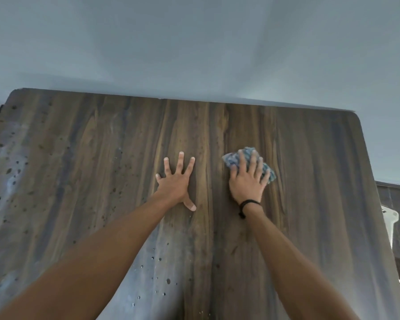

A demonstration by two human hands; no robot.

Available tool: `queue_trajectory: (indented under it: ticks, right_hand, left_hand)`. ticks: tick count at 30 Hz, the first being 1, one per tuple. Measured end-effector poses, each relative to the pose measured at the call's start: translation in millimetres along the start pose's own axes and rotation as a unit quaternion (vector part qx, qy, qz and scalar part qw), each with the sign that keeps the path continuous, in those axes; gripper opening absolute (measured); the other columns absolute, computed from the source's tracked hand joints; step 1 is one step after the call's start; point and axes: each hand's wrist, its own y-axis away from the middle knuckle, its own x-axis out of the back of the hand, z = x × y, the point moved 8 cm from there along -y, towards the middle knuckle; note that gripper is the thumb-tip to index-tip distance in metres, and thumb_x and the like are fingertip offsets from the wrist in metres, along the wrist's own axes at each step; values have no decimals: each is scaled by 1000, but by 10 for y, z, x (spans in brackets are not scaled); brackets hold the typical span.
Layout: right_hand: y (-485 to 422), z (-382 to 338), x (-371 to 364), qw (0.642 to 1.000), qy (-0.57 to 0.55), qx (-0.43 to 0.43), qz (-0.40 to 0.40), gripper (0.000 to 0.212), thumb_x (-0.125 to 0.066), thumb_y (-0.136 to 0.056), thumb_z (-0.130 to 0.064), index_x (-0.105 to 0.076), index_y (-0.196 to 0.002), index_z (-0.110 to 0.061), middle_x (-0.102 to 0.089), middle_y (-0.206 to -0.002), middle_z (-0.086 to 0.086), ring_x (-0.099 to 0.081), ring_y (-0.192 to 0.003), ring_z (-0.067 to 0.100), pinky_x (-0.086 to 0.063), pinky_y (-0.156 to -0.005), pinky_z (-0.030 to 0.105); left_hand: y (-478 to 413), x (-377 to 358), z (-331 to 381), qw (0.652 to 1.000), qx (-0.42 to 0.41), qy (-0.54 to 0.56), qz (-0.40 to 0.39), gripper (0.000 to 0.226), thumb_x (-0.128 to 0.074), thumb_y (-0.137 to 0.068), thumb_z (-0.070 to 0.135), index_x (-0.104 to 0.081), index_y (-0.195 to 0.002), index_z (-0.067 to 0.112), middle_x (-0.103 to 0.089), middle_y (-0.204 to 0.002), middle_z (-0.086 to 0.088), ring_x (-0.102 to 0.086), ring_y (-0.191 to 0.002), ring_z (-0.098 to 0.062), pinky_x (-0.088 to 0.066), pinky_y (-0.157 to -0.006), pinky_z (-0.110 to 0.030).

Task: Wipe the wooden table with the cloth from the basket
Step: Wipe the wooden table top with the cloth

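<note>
The dark wooden table [310, 181] fills most of the view, its grain running away from me. My right hand [247, 181] presses flat on a blue and white cloth [245, 154], which pokes out beyond the fingers and at the right side. A black band circles that wrist. My left hand [177, 183] lies flat on the bare wood to the left of the cloth, fingers spread, holding nothing. The basket is not in view.
Water drops and dark specks [157, 259] dot the table's left half and the near middle. A pale wall [194, 42] stands behind the far edge. A white object [389, 218] sits past the right edge over a dark floor.
</note>
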Motion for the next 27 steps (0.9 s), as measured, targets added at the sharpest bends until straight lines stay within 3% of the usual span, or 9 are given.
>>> queue_trajectory:
  ticks: [3,7,11,12,15,19,20,23,27]
  right_hand:
    - [408,-150,-127,986,39,159,-11,54,-19,-104,-54,-16,-157,-47,-10,-169,-7,-2,-156,17,4,-124,49]
    - [467,198,-43,1000,10,-12,17,54,-23,-103,-53,-21,-157,-44,-14,-169,-3,-6,-156,21,-4,-124,54]
    - [947,37,-202,987,58,148,1,53,-23,-105,-54,-20,-157,-45,-10,-169,-8,-5,-156,18,-2,-125,50]
    - [865,117,-145,990,55,133,3,53,-22,-105,-55,-21,-157,-45,-12,-169,-8,-6,-156,17,-3,-125,50]
    - [661,343,-49,998,-1,-54,13,53,-28,-104,-51,-22,-156,-45,-13,-169,-5,-4,-156,19,0,-124,53]
    - [929,182,-149,991,51,118,-32,54,-20,-104,-57,-14,-157,-49,-6,-169,-11,3,-156,13,7,-124,46]
    - [912,285,-89,991,50,117,-34,54,-20,-104,-57,-15,-157,-49,-7,-169,-12,2,-156,12,5,-125,45]
    - [881,532,19,998,-5,-54,-14,53,-28,-104,-53,-17,-156,-49,-6,-170,-8,3,-156,16,4,-125,49]
    - [1367,245,-202,994,44,86,-56,55,-15,-103,-58,-8,-157,-51,9,-166,-17,11,-155,12,12,-124,44]
  left_hand:
    - [1,2,18,1000,-6,6,-1,159,-94,-55,52,32,-151,34,51,-150,2,33,-142,-48,-11,-113,-75]
    - [17,7,1,1000,-4,10,-2,158,-93,-57,50,34,-149,34,52,-149,3,35,-140,-49,-9,-113,-75]
    - [14,7,10,1000,-12,17,1,159,-94,-56,51,34,-149,35,53,-148,4,36,-140,-48,-10,-112,-76]
    - [12,16,-1,1000,-10,18,4,159,-94,-56,51,34,-150,35,53,-148,4,35,-140,-48,-10,-112,-76]
    - [5,6,-6,1000,-10,16,3,160,-94,-55,51,34,-149,36,53,-148,4,35,-140,-48,-11,-112,-76]
    - [11,-9,-7,1000,-14,16,3,160,-94,-54,51,33,-150,36,52,-149,4,36,-140,-47,-10,-113,-75]
    - [17,-1,-9,1000,-14,17,5,159,-94,-55,51,33,-150,36,52,-149,4,36,-140,-47,-10,-113,-75]
    - [34,2,-15,1000,-14,21,6,158,-94,-57,50,32,-150,36,52,-149,4,35,-141,-47,-10,-113,-75]
    - [89,-21,-27,999,-24,30,25,152,-91,-60,52,26,-154,33,46,-154,3,31,-141,-51,-9,-114,-73]
